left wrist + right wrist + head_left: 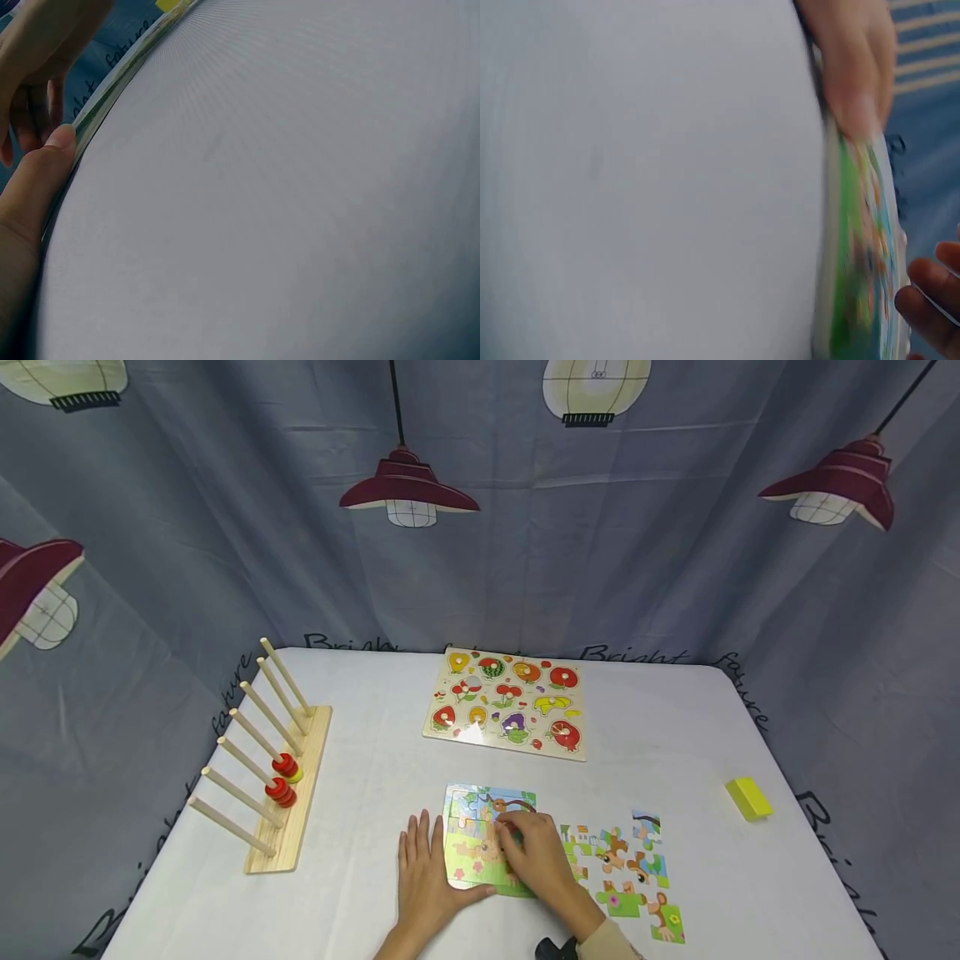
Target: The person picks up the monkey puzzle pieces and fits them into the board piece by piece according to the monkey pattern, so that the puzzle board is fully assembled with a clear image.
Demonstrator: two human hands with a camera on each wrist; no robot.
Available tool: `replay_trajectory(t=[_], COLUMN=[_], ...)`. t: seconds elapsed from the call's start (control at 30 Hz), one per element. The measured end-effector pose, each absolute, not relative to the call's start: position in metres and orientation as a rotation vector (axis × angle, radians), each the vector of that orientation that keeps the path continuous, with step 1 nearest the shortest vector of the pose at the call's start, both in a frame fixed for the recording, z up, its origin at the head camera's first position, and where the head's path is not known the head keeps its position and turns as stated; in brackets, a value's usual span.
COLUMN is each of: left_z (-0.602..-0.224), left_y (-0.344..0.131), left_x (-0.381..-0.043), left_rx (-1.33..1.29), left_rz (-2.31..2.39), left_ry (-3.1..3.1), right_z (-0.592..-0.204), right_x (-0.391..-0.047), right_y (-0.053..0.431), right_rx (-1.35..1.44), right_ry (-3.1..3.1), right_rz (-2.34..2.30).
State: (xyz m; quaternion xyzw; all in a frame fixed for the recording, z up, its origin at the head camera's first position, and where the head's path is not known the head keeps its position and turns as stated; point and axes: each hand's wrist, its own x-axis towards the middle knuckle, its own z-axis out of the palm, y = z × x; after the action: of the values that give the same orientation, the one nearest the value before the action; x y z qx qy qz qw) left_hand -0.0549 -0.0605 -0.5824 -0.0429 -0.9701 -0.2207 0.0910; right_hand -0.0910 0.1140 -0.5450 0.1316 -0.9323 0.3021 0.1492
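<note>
A jigsaw puzzle (468,852) with a cartoon animal picture lies flat on the white table. My left hand (427,872) lies along its left side, fingers straight and spread. The left thumb (49,165) rests at the puzzle's near edge. Over the puzzle's right half is my right hand (536,856), its fingers bent and fingertips close over the picture. Its fingers (930,292) look loosely curled and apart in the right wrist view, with no piece showing between them. Several loose puzzle pieces (618,900) lie to the right, some partly hidden behind the right hand.
Behind the puzzle lies a wooden fruit board (487,739). On the left stands a wooden peg rack (318,747) with upright pegs and red rings (281,793) on two of them. A yellow block (748,799) sits at the right. A printed grey curtain (495,585) hangs behind the table.
</note>
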Motion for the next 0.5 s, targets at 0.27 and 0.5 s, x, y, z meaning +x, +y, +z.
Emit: replay_trajectory(t=[0.27,0.5], left_z=[-0.583,-0.584], left_y=[-0.060,-0.061], left_x=[-0.055,-0.054], left_rx=[-0.115,-0.111], left_rz=[-0.649,-0.649], left_ry=[-2.871,-2.887], right_z=[-0.543,-0.535], right_x=[-0.096,-0.095], right_y=[0.162,0.220], right_rx=[0.038,-0.268], right_ry=[-2.683,-2.685], right_rz=[0.951,0.985])
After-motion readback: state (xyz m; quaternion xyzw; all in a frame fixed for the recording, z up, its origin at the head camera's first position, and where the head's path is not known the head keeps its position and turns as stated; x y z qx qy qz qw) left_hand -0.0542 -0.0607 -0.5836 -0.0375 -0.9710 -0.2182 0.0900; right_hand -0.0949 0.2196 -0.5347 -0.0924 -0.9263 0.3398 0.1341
